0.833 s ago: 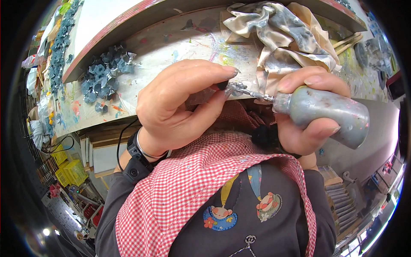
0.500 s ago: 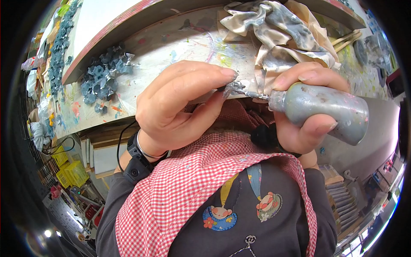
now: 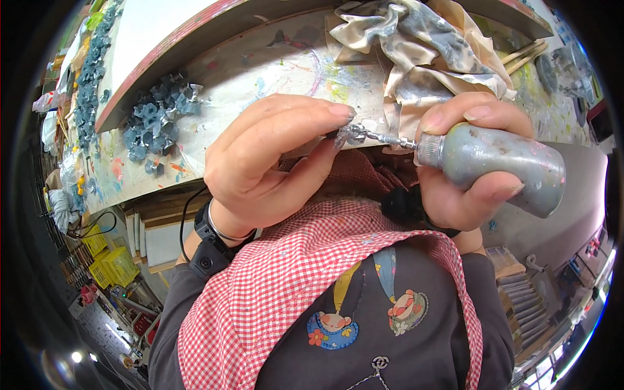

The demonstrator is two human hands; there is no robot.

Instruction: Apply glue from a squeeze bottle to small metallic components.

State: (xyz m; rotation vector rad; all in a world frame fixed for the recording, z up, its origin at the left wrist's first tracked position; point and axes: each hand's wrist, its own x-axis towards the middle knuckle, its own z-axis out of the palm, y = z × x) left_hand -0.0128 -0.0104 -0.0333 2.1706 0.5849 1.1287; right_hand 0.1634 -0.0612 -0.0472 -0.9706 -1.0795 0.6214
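Pinching a small silvery piece [image 3: 351,134] in my left hand [image 3: 260,166], I had it in the air about over the worktable's [image 3: 299,75] front edge, just at the tip of a metal nozzle [image 3: 390,140]. Contact could not be told. Risk, judged: too hard a squeeze on the grey bottle [image 3: 504,170] might have flooded the piece; a slack pinch, or a push from the nozzle, might have dropped it off that edge. Left: thumb and forefinger nearly together, gripping only the piece. Right hand [image 3: 448,198]: opened to the bottle's girth and wrapped round it, thumb nearer me, bottle tipped almost level. Blue-grey pieces [image 3: 153,120] lay heaped toward the worktable's left end.
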